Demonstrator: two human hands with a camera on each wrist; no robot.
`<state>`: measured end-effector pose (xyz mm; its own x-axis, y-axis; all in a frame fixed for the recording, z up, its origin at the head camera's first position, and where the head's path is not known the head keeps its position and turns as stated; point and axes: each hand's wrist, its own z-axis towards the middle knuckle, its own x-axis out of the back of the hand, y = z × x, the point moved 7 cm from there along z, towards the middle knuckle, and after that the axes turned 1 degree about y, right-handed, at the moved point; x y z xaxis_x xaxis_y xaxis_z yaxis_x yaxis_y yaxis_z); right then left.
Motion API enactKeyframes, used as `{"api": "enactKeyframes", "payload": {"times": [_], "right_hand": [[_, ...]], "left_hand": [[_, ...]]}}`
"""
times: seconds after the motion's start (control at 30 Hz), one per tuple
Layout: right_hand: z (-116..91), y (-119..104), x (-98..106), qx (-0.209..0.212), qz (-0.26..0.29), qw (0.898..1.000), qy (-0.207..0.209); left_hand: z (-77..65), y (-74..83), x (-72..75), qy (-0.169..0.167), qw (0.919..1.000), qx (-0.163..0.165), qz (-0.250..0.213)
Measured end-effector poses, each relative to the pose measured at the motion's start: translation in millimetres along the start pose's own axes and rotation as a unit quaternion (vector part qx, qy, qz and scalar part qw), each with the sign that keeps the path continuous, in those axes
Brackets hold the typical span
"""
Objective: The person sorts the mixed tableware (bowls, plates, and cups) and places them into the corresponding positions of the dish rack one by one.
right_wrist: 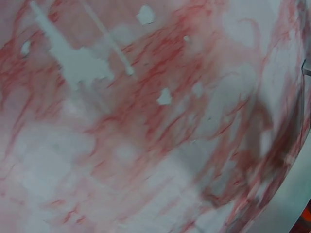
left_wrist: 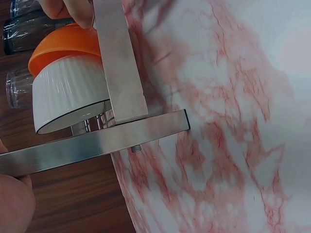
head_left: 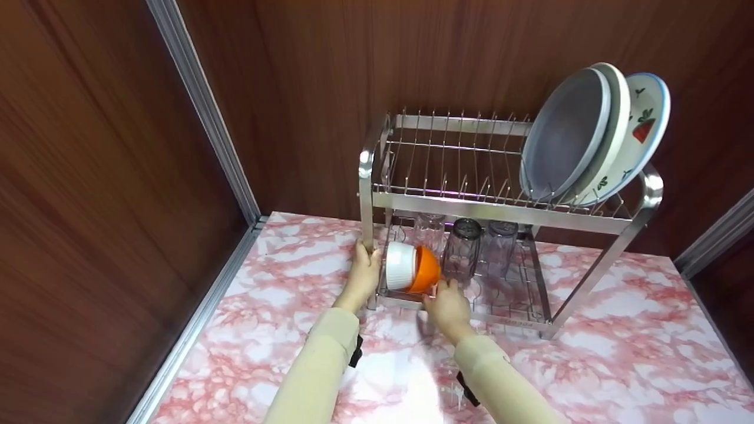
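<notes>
My left hand (head_left: 361,275) grips the left front leg (left_wrist: 58,154) of a two-tier metal dish rack (head_left: 471,206). A white ribbed bowl (head_left: 400,266) lies on its side on the lower tier, just inside that leg. Tucked against it is an orange bowl (head_left: 426,271), also tipped sideways. My right hand (head_left: 449,307) reaches over the front rail and holds the orange bowl by its lower right side; the fingertips (left_wrist: 80,10) show against it in the left wrist view. The right wrist view shows mostly tabletop, with neither hand in it.
Several upturned glasses (head_left: 462,247) stand on the lower tier, right beside and behind the bowls. Plates (head_left: 568,135) lean upright at the upper tier's right end. The rack stands on a red-and-white marbled table (head_left: 283,265) against a wooden wall (head_left: 306,88).
</notes>
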<state>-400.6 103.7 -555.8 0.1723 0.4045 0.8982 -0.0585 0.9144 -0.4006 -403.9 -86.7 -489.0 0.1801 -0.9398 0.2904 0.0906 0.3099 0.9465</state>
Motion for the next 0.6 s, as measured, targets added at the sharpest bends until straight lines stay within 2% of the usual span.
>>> {"api": "enactKeyframes", "payload": {"times": [0.27, 0.43, 0.6], "right_hand": [[-8.7, 12.5, 9.1, 0.043, 0.008, 0.997, 0.067], [-17.8, 24.6, 13.2, 0.053, 0.005, 0.995, 0.080], [-27.4, 39.2, 19.0, 0.065, 0.011, 0.993, 0.096]], "left_hand": [[2.4, -1.9, -1.1, 0.002, 1.0000, 0.002, -0.007], [2.6, -3.9, 1.3, 0.008, 0.9998, -0.001, -0.019], [0.7, -8.8, 6.5, 0.020, 0.9997, 0.011, -0.006]]}}
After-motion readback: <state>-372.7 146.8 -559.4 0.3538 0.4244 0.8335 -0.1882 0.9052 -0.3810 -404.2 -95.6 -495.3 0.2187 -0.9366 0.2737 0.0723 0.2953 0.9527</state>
